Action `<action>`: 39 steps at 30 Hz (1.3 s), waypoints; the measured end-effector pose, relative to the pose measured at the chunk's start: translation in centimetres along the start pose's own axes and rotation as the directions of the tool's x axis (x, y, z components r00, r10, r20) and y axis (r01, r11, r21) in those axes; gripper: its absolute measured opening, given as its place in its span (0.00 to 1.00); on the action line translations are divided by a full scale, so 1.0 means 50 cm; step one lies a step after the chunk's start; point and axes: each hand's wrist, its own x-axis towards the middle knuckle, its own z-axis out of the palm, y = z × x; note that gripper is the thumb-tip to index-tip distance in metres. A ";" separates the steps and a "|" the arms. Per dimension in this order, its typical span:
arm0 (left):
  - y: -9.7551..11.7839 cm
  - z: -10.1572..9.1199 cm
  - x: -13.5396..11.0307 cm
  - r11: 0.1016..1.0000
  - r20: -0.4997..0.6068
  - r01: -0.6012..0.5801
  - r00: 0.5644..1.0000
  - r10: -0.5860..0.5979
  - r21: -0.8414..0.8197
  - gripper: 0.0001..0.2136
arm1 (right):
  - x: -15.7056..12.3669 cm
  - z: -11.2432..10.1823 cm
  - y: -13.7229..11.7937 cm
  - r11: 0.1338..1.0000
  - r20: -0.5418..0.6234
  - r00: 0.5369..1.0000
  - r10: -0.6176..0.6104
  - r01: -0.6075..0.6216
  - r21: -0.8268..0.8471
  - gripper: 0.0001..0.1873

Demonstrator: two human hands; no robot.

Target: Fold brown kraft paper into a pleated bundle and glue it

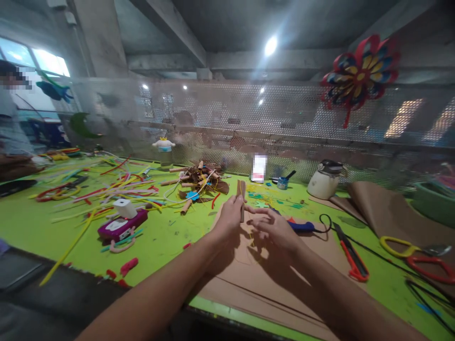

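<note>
My left hand (230,219) is closed around a narrow brown cardboard strip (241,189), which stands upright above the fingers. Close by on its right, my right hand (273,225) has its fingers apart, the index finger stretched towards the strip. A thin yellow strand (251,240) shows just below the right fingers; whether they touch it, I cannot tell. Beneath both hands lies a sheet of brown cardboard (227,289). Partly hidden behind the right hand is a blue-handled tool (302,227) with a black cord.
A red utility knife (351,255) and scissors (398,247) lie to the right, near a kettle (324,182). Rolled brown pieces (201,177) are heaped behind. On the left are a purple power strip (122,227) and scattered pipe cleaners (121,189). A person (14,113) is at far left.
</note>
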 end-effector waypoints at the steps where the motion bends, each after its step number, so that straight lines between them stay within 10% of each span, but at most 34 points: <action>1: -0.001 0.004 -0.002 0.998 0.002 0.027 1.000 -0.027 -0.049 0.12 | -0.001 0.004 0.005 1.000 0.038 0.999 0.020 -0.020 0.009 0.23; 14: -0.016 0.011 0.012 0.895 0.121 0.268 0.963 -0.240 -0.358 0.08 | -0.042 0.033 0.036 0.711 0.229 0.919 -0.321 0.394 -0.583 0.17; 27: -0.012 0.013 0.013 0.774 0.244 0.466 0.884 -0.398 -0.428 0.09 | -0.049 0.034 0.069 0.664 0.293 0.929 -0.227 0.367 -0.651 0.15; 39: -0.011 0.003 0.009 0.854 0.277 0.410 0.903 -0.329 -0.321 0.09 | -0.079 0.028 0.021 0.378 0.318 0.947 -0.032 0.306 -0.874 0.12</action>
